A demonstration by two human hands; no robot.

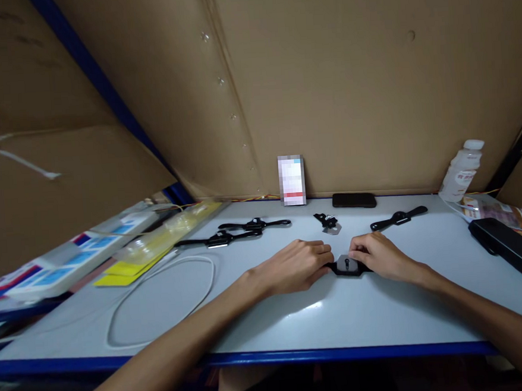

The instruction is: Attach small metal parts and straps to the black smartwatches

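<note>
A black smartwatch point(347, 266) lies flat on the pale table point(270, 326), its square body showing between my two hands. My left hand point(299, 265) is curled over the watch's left strap, fingers closed on it. My right hand point(376, 256) grips the right strap the same way. Both straps are hidden under my fingers. Further back lie two black watches point(234, 233) at centre left, a small black part on a grey piece point(330, 223), and another black watch point(399, 217) to the right.
A white cable loop point(161, 298) lies at left, beside yellow and clear packets point(157, 247) and blue-white boxes point(69, 262). A dark phone point(354, 200) and small card point(291, 179) stand at the back. A plastic bottle point(461, 172) and black case point(510, 246) sit right. Cardboard walls enclose the table.
</note>
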